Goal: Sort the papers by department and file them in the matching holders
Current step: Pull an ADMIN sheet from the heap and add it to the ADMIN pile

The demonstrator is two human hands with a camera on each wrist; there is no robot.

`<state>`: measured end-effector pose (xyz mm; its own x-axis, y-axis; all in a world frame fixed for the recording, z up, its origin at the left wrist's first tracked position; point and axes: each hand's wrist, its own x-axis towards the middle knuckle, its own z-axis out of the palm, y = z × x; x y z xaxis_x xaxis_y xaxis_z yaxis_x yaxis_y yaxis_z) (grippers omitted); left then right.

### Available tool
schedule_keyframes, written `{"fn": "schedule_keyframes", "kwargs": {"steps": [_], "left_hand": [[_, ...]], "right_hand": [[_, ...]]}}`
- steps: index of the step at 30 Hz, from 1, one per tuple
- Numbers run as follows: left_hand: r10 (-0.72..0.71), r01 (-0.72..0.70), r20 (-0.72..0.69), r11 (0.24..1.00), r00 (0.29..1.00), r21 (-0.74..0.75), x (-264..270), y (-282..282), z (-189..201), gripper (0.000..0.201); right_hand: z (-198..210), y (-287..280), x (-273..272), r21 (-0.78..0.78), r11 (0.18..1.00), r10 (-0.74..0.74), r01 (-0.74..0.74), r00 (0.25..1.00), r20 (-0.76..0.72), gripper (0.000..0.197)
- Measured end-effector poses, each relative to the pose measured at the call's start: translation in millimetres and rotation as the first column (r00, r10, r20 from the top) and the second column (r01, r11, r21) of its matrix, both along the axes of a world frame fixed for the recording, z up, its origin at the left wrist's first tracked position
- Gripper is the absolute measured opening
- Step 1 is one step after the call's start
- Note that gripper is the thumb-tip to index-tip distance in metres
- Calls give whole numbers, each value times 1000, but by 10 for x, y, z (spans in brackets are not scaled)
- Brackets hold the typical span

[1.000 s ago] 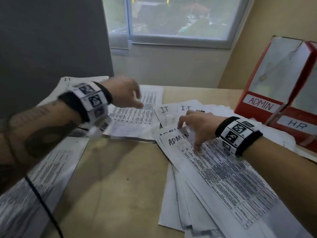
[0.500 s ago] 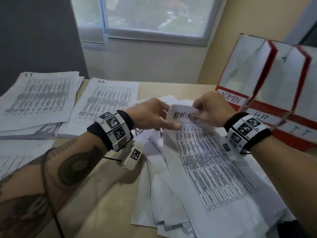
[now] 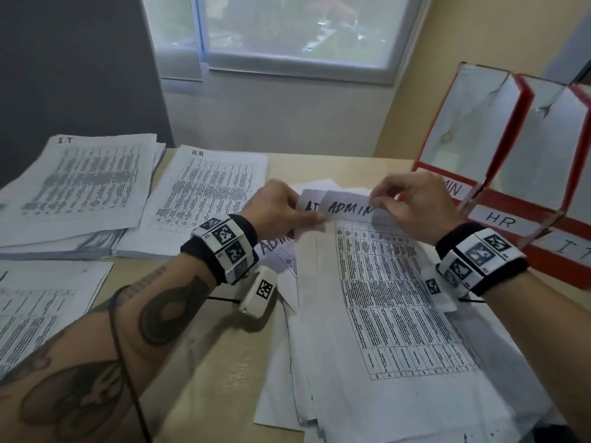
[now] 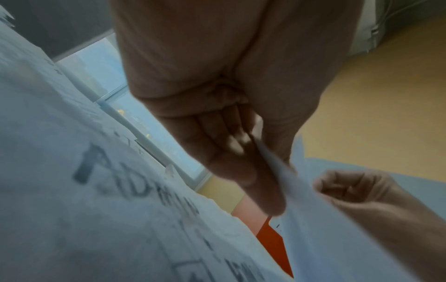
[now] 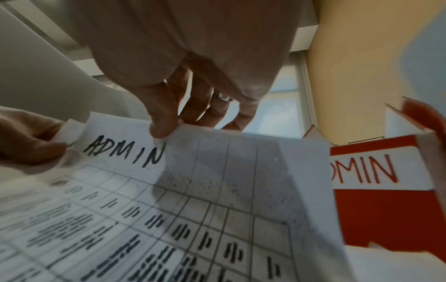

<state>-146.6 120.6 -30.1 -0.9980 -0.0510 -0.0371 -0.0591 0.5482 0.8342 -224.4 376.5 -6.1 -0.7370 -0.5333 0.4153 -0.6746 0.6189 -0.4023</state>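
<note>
Since a moment ago both hands have stayed at the top edge of the ADMIN sheet [image 3: 377,282], lifting it slightly off the fanned pile [image 3: 287,378]. My left hand [image 3: 275,212] pinches the left corner, apparently with a second sheet behind it; my right hand [image 3: 412,206] pinches the edge by the lettering, thumb on top. Red holders [image 3: 499,199] marked ADMIN, HR, IT stand right; IT stack [image 3: 80,187] and HR stack [image 3: 208,193] lie left on the desk [image 3: 204,362].

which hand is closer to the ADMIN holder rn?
Right. The right hand pinches the ADMIN sheet directly in front of the ADMIN holder; the left hand pinches papers at the sheet's far side.
</note>
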Motion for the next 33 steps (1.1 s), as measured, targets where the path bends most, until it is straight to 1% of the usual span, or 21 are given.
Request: {"fn": "schedule_keyframes", "kwargs": {"steps": [3,6,7,9,10,11,12,13,15,17,18,19,20,21,22,23,24,25,27,30,33], "left_hand": [[-49,49,30,999,998,-1,-9,-7,-5,22],[-14,14,23,1000,1000,17,-25,-34,-51,14],[5,-6,6,998,1000,58,-25,-38,-62,16],[31,-17,-74,984,997,179,-21,-33,-78,38],[28,3,-135,975,990,221,-20,-32,-86,48],[14,31,-194,973,981,231,-15,-27,-88,52],[1,52,-234,975,972,218,-13,-24,-97,49],[-6,55,-251,981,968,186,-23,-19,-118,40],[3,29,-250,992,968,125,-21,-6,-123,26],[27,5,-210,989,977,149,-56,-12,-126,11],[27,6,-177,984,984,179,-65,-27,-108,8],[11,18,-143,979,990,202,-73,-46,-85,20],[-12,39,-125,976,992,212,-93,-68,-76,37],[-42,64,-112,978,993,199,-107,-82,-69,52],[-80,97,-106,983,991,158,-108,-89,-65,58],[-118,129,-101,986,988,107,-101,-82,-63,55],[-127,133,-86,989,988,63,-106,-75,-70,46],[-112,114,-80,993,991,33,-115,-75,-75,35],[-70,70,-98,998,993,2,-125,-85,-97,26],[-22,23,-116,1000,993,0,-104,-90,-101,20],[10,-3,-120,998,993,55,-79,-99,-108,16]], "right_hand": [[26,74,-27,10,998,-56,55,998,14,15],[61,132,-35,20,996,-92,92,996,-3,16],[75,142,-26,24,995,-95,95,995,-2,15],[99,134,7,35,996,-80,79,997,14,14],[108,116,24,41,997,-63,62,998,22,13],[115,90,42,45,998,-46,45,999,28,13],[122,60,51,46,998,-35,33,999,31,13],[128,26,58,44,999,-26,25,999,33,13],[134,-33,51,39,999,-10,8,999,41,12],[137,-78,28,34,999,19,-21,999,51,12],[138,-100,19,32,999,36,-38,998,54,14],[138,-118,3,28,998,46,-48,997,56,17],[135,-137,-12,20,999,46,-47,997,62,18],[130,-157,-19,11,999,38,-39,997,73,19],[121,-178,-26,1,999,33,-34,996,87,19],[112,-204,-23,-11,999,39,-38,994,106,19],[106,-230,-15,-25,999,49,-46,991,126,20],[103,-256,-1,-37,998,56,-51,989,138,22],[107,-304,38,-48,998,51,-45,989,141,26],[124,-367,98,-44,999,25,-21,996,86,29],[130,-423,129,-100,995,29,-25,999,38,24]]}}
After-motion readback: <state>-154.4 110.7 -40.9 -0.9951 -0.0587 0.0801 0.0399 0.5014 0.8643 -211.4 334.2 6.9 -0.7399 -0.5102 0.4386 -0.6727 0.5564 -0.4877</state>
